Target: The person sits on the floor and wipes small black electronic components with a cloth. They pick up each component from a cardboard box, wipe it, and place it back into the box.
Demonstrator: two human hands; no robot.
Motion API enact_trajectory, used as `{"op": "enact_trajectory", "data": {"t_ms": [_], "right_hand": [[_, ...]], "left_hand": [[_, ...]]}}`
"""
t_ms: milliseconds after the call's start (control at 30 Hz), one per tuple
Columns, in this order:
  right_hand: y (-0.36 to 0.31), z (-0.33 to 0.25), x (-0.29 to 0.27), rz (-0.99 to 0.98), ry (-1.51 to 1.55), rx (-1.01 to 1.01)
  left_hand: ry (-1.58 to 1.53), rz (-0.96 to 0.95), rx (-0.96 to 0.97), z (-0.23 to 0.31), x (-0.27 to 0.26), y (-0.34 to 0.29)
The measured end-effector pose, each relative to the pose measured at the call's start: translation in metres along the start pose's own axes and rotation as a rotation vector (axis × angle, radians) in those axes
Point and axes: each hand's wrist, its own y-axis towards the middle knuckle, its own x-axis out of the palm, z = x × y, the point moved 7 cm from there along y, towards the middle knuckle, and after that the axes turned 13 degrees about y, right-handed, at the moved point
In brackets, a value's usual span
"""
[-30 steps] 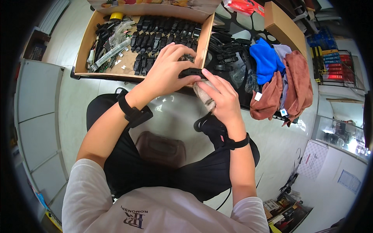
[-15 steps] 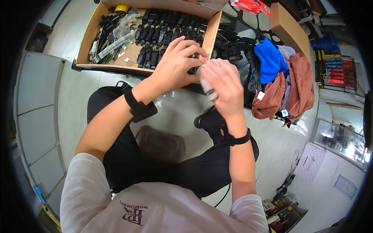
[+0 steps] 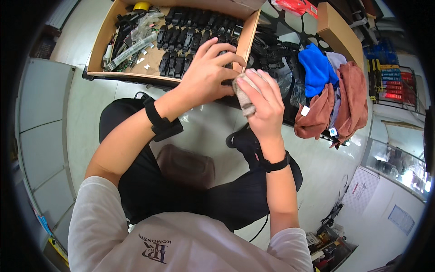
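My right hand (image 3: 267, 102) is closed round a folded beige-grey cloth (image 3: 244, 97), bunched between thumb and fingers. Close to its left, my left hand (image 3: 208, 70) has bent fingers and a thumb curled toward the cloth. Something dark shows between them, but what it is remains hidden. Both hands are over the near right corner of an open cardboard box (image 3: 97, 50). Rows of small black plastic parts (image 3: 188, 40) fill much of the box, partly covered by my left hand.
Clear plastic bags (image 3: 147, 21), cables and a yellow roll (image 3: 142, 6) lie in the box's left part. To the right, black parts (image 3: 272, 52) are heaped beside a blue cloth (image 3: 315, 70) and brown cloths (image 3: 351, 97). A brown stool (image 3: 186, 167) stands between my legs.
My right hand has shifted slightly with the cloth, and its fingers, blurred before, now show sharply. My left hand stays almost in the same place.
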Motion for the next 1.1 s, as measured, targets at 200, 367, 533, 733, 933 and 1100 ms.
{"op": "enact_trajectory", "data": {"t_ms": [200, 367, 533, 733, 933, 1100], "right_hand": [[-0.004, 0.012, -0.009, 0.000, -0.077, 0.077], [-0.008, 0.039, -0.026, 0.019, -0.112, 0.179], [0.004, -0.022, -0.007, -0.049, -0.023, -0.077], [0.004, 0.030, -0.018, -0.056, -0.055, 0.203], [0.013, -0.010, -0.025, 0.014, -0.014, -0.043], [0.006, 0.009, -0.005, -0.050, -0.027, 0.036]], "left_hand": [[0.019, -0.044, 0.015, 0.003, 0.007, 0.004], [-0.006, -0.011, -0.021, -0.001, 0.002, 0.000], [0.026, -0.042, -0.035, 0.000, 0.003, -0.003], [0.029, -0.004, -0.004, 0.004, 0.001, -0.001], [0.122, -0.050, 0.004, 0.004, 0.003, -0.002], [0.141, -0.057, 0.033, 0.006, 0.001, -0.002]]}}
